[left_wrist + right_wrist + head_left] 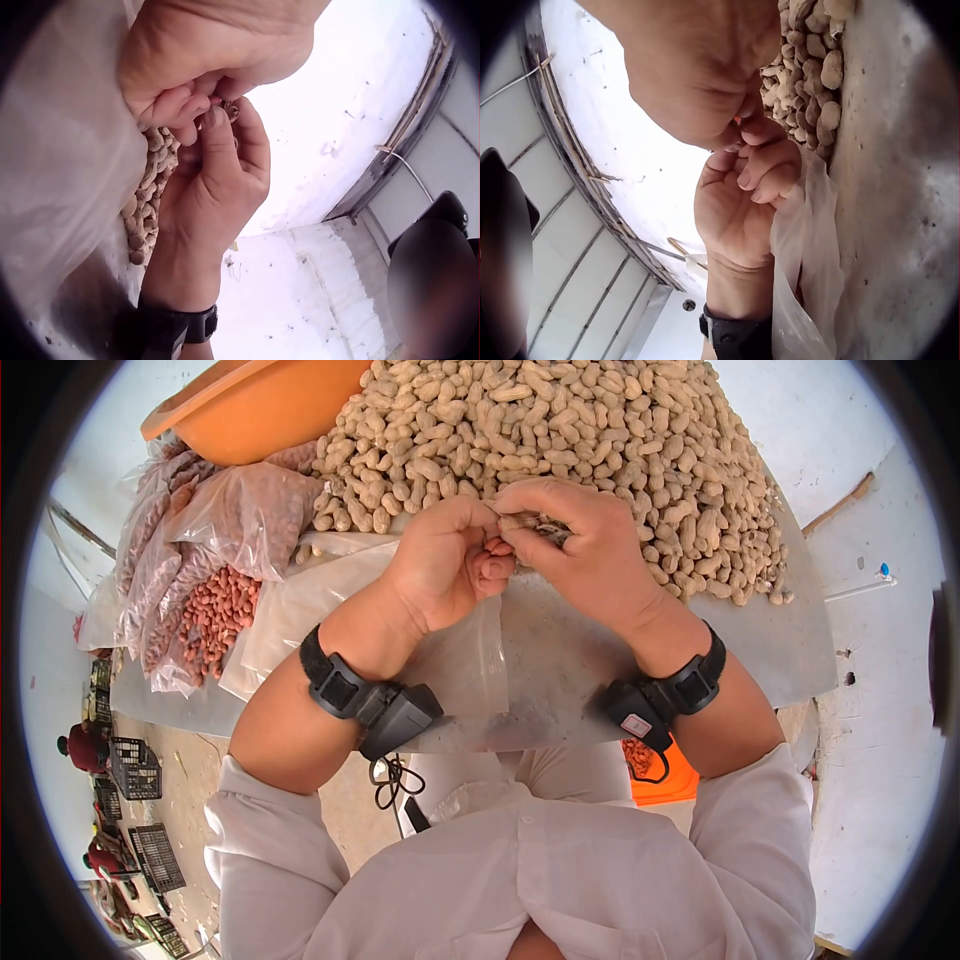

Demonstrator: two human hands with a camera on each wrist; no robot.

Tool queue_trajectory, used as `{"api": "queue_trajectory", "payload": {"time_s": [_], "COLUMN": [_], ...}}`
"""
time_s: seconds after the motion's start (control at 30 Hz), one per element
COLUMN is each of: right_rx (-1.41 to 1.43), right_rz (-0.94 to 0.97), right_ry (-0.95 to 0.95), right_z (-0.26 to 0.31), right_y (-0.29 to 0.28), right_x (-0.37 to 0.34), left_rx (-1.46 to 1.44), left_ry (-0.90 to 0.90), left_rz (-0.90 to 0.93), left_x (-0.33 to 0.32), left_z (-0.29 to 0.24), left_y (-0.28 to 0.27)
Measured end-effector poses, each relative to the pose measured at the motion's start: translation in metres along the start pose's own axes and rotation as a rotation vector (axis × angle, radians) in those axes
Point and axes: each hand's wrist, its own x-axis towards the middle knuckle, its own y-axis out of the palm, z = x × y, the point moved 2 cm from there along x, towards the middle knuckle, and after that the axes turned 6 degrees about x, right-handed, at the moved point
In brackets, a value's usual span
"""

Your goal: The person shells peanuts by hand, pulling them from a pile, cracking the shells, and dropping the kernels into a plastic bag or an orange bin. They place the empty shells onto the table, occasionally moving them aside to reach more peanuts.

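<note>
One peanut [233, 112], its shell pinched between thumb and forefinger of the right hand [590, 555]; left hand [425, 565], fingers curled, gripping at its left end. One reddish kernel [496, 546], at the left fingers, below the shell. One heap of unshelled peanuts [560, 430], on the table [570, 680] beyond both hands. One bag [245, 510] of kernels, farther left.
</note>
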Motion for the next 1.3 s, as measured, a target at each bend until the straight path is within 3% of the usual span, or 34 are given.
{"api": "queue_trajectory", "payload": {"time_s": [0.8, 0.9, 1.0, 1.1, 1.2, 1.3], "right_rx": [0.036, 0.240, 0.829, 1.479, 1.717, 1.655], "right_rz": [0.014, -0.056, -0.175, -0.332, -0.400, -0.605], "right_ry": [-0.011, 0.239, 0.485, 0.510, 0.526, 0.599], "right_z": [0.003, -0.003, -0.011, -0.036, -0.049, -0.047], "right_y": [0.000, -0.002, -0.011, -0.024, -0.041, -0.045], "right_x": [0.000, -0.003, 0.000, 0.004, 0.006, 0.008], "left_rx": [-0.009, -0.010, -0.043, -0.068, -0.079, -0.084], "left_ry": [-0.028, -0.006, 0.052, 0.115, 0.144, 0.173], "left_rz": [0.073, 0.100, 0.108, 0.107, 0.089, 0.059], "left_x": [0.000, -0.002, -0.003, -0.002, -0.001, -0.001], "left_z": [-0.001, -0.003, -0.005, -0.005, -0.007, -0.010], "left_y": [-0.001, 0.003, 0.008, 0.006, 0.002, -0.001]}}
